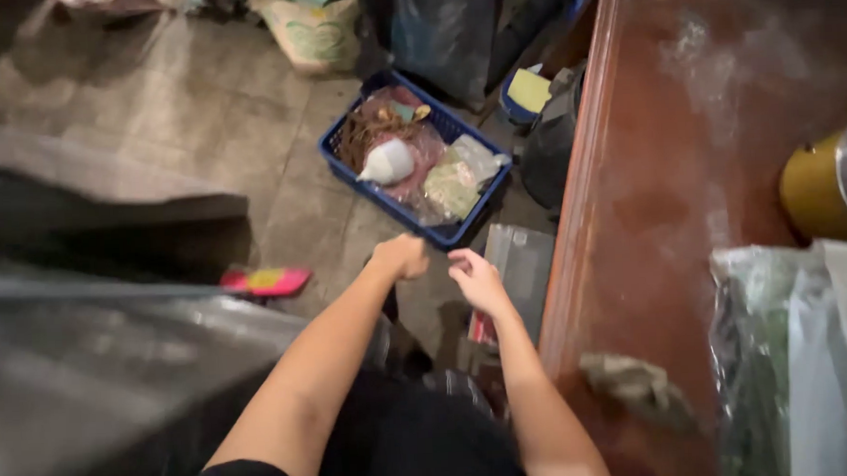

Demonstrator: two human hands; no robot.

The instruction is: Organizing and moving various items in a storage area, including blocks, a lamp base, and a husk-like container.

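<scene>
Both my arms reach down toward a blue plastic crate (344, 165) standing on the tiled floor. My left hand (401, 256) is curled into a loose fist just short of the crate's near rim, with nothing visible in it. My right hand (476, 279) hangs beside it, fingers slightly apart and holding nothing. The crate holds several clear bags of food, a tangle of brown roots and a white bulb-shaped thing (388, 161). The picture is blurred by motion.
A reddish-brown wooden counter (669, 189) runs along the right, with plastic bags (800, 355), a crumpled cloth (637, 386) and a yellow can (815, 189) on it. A pink slipper (266, 281) lies on the floor. A dark grey surface (87, 376) fills the left. Sacks and black bags stand behind the crate.
</scene>
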